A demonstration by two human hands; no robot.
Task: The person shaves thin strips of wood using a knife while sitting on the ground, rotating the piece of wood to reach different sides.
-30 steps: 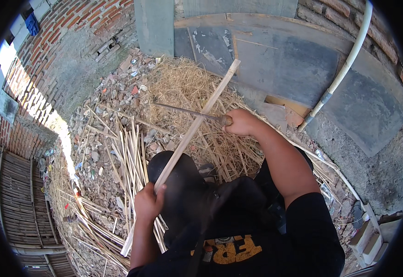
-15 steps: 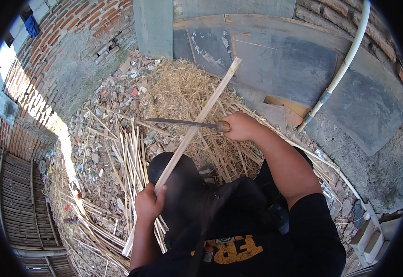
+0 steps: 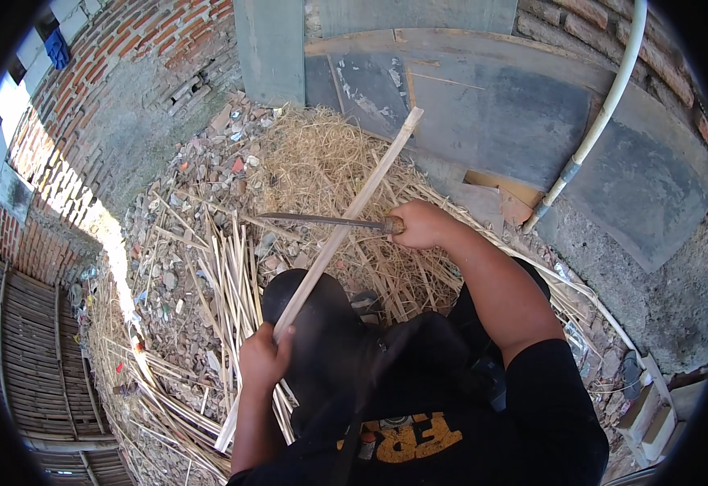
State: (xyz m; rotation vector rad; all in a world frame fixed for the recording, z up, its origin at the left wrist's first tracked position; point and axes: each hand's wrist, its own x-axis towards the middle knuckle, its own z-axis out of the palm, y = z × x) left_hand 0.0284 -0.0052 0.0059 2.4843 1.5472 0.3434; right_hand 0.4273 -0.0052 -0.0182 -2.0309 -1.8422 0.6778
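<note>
A long, pale split-bamboo strip [image 3: 364, 197] slants from lower left to upper right across my black-clad knee. My left hand [image 3: 262, 356] is closed around its lower part, and the strip's tail end shows below that hand. In my right hand [image 3: 420, 224] is a long knife [image 3: 309, 218], gripped by its short brown handle. The dark blade points left and lies across the strip at about its middle. Whether the edge is cutting into the wood cannot be told.
Several thin bamboo strips [image 3: 228, 275] lie piled at the left on stony rubble [image 3: 164, 267]. Beyond the knife is a heap of straw-like shavings [image 3: 313, 150]. Grey boards [image 3: 500, 105] lean at the back, with a pale pipe [image 3: 605, 121] standing to the right.
The strip's far end and the knife sit very slightly lower in the picture. The blade seems tilted a little, showing a narrower face. Both hands keep their hold.
</note>
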